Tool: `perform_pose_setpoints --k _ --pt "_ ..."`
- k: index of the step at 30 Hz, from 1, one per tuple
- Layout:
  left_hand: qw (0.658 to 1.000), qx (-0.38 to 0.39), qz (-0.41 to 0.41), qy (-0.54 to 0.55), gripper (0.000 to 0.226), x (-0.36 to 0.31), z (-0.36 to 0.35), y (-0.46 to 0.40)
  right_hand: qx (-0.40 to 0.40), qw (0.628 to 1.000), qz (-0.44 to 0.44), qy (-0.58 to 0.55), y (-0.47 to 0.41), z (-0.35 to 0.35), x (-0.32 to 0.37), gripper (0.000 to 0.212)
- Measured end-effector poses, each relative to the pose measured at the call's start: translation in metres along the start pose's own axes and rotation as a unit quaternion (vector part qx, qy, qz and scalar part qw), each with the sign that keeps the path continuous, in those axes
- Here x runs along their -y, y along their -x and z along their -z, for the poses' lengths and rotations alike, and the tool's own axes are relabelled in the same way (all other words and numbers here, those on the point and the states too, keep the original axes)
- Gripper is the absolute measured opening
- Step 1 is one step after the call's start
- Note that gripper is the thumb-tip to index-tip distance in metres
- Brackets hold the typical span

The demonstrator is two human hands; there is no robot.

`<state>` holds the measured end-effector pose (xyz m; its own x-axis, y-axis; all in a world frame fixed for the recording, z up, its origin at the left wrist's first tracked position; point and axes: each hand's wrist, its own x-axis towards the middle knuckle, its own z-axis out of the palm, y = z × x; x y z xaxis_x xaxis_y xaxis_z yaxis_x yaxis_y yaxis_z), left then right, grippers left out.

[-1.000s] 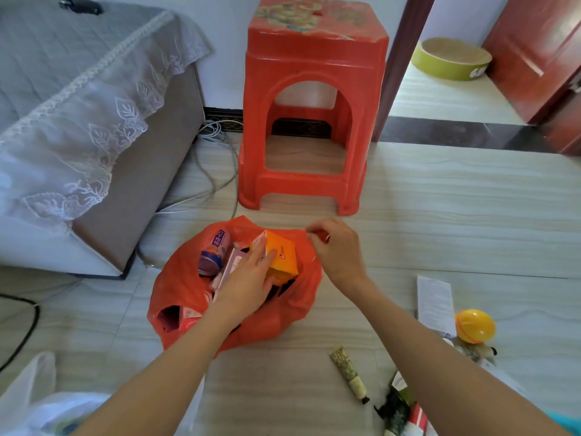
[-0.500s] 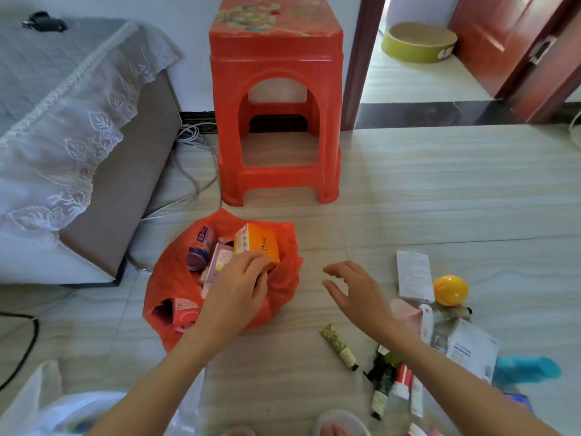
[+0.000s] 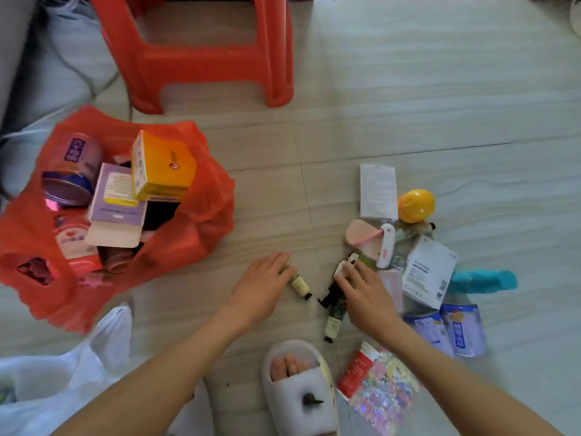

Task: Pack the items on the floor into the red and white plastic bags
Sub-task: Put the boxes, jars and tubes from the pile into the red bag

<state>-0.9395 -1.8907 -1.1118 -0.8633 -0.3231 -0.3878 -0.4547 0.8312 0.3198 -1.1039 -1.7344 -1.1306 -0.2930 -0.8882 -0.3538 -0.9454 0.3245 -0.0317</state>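
The red plastic bag lies open on the floor at left, holding an orange box, a purple box and a purple can. A white plastic bag is crumpled at the bottom left. My left hand reaches across the floor, its fingers lying over the upper end of a small cream tube. My right hand rests with spread fingers on a green-and-white packet and dark green tubes. The fingertips of both hands hide what is under them.
Loose items lie at right: a yellow ball, white leaflet, white device, white packet, teal object, blue cans and a colourful packet. A red stool stands behind. My slippered foot is below.
My left hand left the orange box in the red bag and moved right onto the small tube. My right hand came down onto the dark tubes. The view tilted down.
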Motion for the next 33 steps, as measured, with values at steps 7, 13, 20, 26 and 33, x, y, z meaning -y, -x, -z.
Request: perform_pose_setpoints --k 7,13,20,26,33 --pt "0.988 -0.064 -0.068 -0.126 0.027 0.025 -0.029 -0.039 0.042 0.985 0.115 0.121 -0.033 -0.001 -0.028 0.07" --pt "0.988 -0.022 0.144 0.057 0.029 0.032 -0.029 -0.015 -0.073 0.987 0.078 0.122 -0.044 -0.002 -0.02 0.03" --pt "0.953 -0.102 0.22 0.183 0.022 0.032 0.004 0.045 -0.119 0.985 -0.027 -0.124 -0.036 0.045 0.032 0.025" --pt "0.945 -0.25 0.161 0.134 0.023 0.037 0.067 0.114 -0.141 0.932 -0.056 -0.328 -0.028 0.125 0.112 0.022" --pt "0.868 -0.441 0.189 -0.13 0.013 0.08 0.132 0.174 -0.228 0.876 0.076 -0.419 -0.037 0.21 0.193 0.017"
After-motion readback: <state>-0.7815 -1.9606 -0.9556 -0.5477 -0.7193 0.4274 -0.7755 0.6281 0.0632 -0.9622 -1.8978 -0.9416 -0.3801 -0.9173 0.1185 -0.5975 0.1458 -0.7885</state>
